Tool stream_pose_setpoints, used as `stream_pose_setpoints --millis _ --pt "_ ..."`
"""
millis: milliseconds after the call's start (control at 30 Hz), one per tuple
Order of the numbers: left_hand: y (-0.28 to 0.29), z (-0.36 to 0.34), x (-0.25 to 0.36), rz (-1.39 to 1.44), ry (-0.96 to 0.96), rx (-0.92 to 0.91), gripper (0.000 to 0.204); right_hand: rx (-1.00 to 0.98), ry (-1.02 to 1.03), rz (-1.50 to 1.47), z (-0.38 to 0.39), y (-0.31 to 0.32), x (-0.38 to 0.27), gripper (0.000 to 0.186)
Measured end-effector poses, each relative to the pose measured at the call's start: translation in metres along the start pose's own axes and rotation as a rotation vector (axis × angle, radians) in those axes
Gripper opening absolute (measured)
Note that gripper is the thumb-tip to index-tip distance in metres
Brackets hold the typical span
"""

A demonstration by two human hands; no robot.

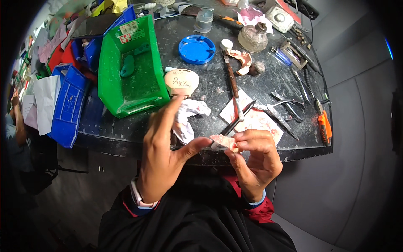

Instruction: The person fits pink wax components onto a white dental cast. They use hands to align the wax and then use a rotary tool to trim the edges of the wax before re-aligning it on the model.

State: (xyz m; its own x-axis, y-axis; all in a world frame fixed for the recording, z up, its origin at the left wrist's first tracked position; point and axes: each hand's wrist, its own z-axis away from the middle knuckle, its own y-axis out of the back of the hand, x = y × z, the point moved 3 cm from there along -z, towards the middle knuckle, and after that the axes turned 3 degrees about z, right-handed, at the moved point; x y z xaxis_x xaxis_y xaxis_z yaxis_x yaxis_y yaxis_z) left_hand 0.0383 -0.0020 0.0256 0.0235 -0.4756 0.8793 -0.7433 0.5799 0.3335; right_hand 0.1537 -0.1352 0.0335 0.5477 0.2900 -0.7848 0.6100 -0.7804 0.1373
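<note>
Both hands point(210, 157) pinch pink wax piece point(224, 142) between fingertips.

The bin point(133, 67) is bright green, the lid point(196, 49) and trays point(69, 105) blue. The benchtop point(252, 84) is black with pale speckles. The piece point(224, 143) between the fingers is pink (waxy-looking). The cutter point(324, 127) handle is orange, the sleeves point(260, 210) dark red under black.

Both hands, left hand point(161, 157) & right hand point(256, 161), pinch pink wax piece point(224, 142) w/ thin tool point(239, 119) above dark bench point(268, 80).
</note>
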Motion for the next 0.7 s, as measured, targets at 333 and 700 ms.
stream_pose_setpoints --millis 333,700 --pt "-0.004 0.016 0.057 0.350 -0.247 -0.082 0.037 0.097 0.329 -0.031 -0.003 0.010 -0.034 0.026" --pt "-0.027 -0.001 0.049 0.758 -0.292 -0.184 0.025 -0.216 0.253 -0.011 -0.014 0.034 -0.045 0.026"
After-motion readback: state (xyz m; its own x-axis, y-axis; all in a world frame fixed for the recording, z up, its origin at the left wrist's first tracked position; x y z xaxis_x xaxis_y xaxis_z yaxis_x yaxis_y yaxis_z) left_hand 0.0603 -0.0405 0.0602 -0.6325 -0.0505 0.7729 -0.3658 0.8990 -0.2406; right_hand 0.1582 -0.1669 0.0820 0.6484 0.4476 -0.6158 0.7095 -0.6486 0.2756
